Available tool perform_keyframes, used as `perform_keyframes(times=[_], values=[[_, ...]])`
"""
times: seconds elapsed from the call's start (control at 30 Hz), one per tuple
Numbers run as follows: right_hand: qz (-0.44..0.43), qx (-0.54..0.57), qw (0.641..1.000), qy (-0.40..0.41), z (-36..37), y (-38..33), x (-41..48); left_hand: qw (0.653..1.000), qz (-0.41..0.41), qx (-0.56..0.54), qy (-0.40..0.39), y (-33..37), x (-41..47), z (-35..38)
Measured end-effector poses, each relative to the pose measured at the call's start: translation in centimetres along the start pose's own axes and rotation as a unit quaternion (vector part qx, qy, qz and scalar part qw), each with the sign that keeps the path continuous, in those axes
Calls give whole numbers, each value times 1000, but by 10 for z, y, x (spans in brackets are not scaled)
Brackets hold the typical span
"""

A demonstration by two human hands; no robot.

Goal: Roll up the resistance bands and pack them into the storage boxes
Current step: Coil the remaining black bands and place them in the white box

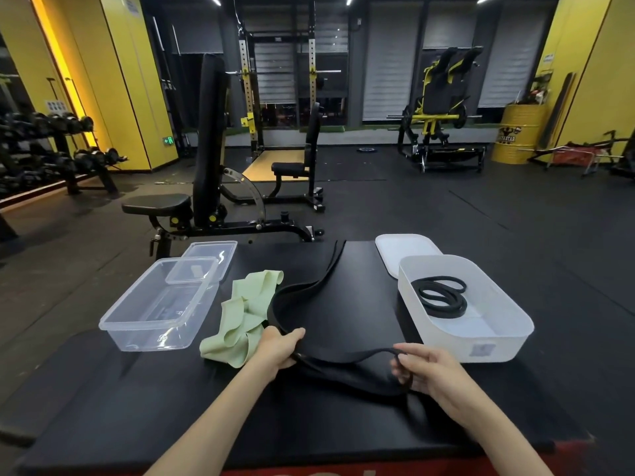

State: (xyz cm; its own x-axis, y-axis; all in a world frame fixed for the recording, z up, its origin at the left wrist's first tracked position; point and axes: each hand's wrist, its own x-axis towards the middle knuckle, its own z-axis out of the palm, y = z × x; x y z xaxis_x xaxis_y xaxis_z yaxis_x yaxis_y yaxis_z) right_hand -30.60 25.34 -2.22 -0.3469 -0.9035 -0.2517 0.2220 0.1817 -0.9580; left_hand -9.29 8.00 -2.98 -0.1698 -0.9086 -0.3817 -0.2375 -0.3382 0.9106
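A black surface (364, 269) in a gym; the left hand (278, 350) grips a long black resistance band (347, 359) with curled fingers; the right hand (429, 369) pinches the band's near end, which loops around its fingers; the rest of the band trails away across the surface. A crumpled green band (247, 314) lies beside the left hand; a clear box (151, 338) sits left, its lid (209, 259) behind it. A white box (481, 348) on the right holds a coiled black band (441, 297); a white lid (402, 249) lies behind it.
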Motion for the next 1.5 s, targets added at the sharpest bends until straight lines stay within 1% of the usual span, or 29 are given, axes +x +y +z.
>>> perform_keyframes(times=[0.07, 0.13, 0.17, 0.2, 0.27, 0.33, 0.37, 0.43, 0.47, 0.6, 0.7, 0.77, 0.87, 0.93, 1.03, 1.13, 1.27, 1.3, 1.37, 1.4, 1.43, 1.47, 1.5], values=[[-11, -133, 991, 24, 0, 1, -5, 1000, 10, 14, -4, -4, 3, 0], [-25, -231, 970, 74, 3, 6, -1, 1000, 20, 16, 0, -6, 5, 0], [-41, -287, 951, 103, 6, 7, 2, 1000, 23, 9, 1, -7, 6, 1], [-64, -348, 926, 134, 9, 8, 4, 1000, 23, 2, 1, -8, 6, 1], [-111, -451, 865, 190, 16, 9, 7, 1000, 18, 4, 2, -7, 7, 1], [-138, -517, 815, 223, 23, 7, 5, 999, 19, 44, 7, -7, 8, 2], [-139, -535, 800, 232, 26, 6, 4, 997, 22, 68, 14, -6, 7, 3], [-128, -553, 788, 239, 27, 5, 4, 995, 25, 97, 24, -4, 5, 4], [-119, -549, 791, 240, 26, 5, 5, 994, 24, 103, 25, -3, 4, 4], [-71, -497, 835, 224, 14, 9, 7, 988, 40, 147, 32, 0, 2, 7], [-85, -500, 839, 199, 9, 14, 8, 977, 52, 197, 60, 0, 3, 8], [-117, -487, 851, 158, 5, 13, 10, 975, 59, 204, 68, -4, 10, 6], [-165, -451, 874, 70, -1, 9, 6, 983, 41, 170, 64, 0, 9, 5], [-166, -433, 885, 27, -5, 10, 1, 982, 52, 176, 49, 11, -4, 7], [-150, -397, 905, 7, -10, 18, -1, 974, 70, 212, 41, 14, -2, 9], [-170, -393, 903, 41, -13, 26, 4, 965, 99, 241, 33, 11, 5, 6], [-191, -401, 895, 46, -11, 26, 6, 940, 121, 316, 57, 9, -1, 4], [-192, -416, 887, 54, -12, 27, 6, 932, 124, 337, 58, 10, -4, 4], [-179, -482, 853, 83, -15, 31, 8, 912, 141, 378, 69, 8, -6, 3], [-168, -511, 838, 92, -17, 33, 8, 897, 171, 400, 83, 7, -6, 3], [-159, -521, 834, 92, -17, 34, 7, 875, 218, 420, 104, 7, -6, 2], [-162, -517, 836, 87, -17, 34, 5, 848, 273, 437, 119, 7, -6, 2], [-170, -506, 842, 78, -17, 34, 3, 824, 329, 447, 112, 9, -8, 3]])
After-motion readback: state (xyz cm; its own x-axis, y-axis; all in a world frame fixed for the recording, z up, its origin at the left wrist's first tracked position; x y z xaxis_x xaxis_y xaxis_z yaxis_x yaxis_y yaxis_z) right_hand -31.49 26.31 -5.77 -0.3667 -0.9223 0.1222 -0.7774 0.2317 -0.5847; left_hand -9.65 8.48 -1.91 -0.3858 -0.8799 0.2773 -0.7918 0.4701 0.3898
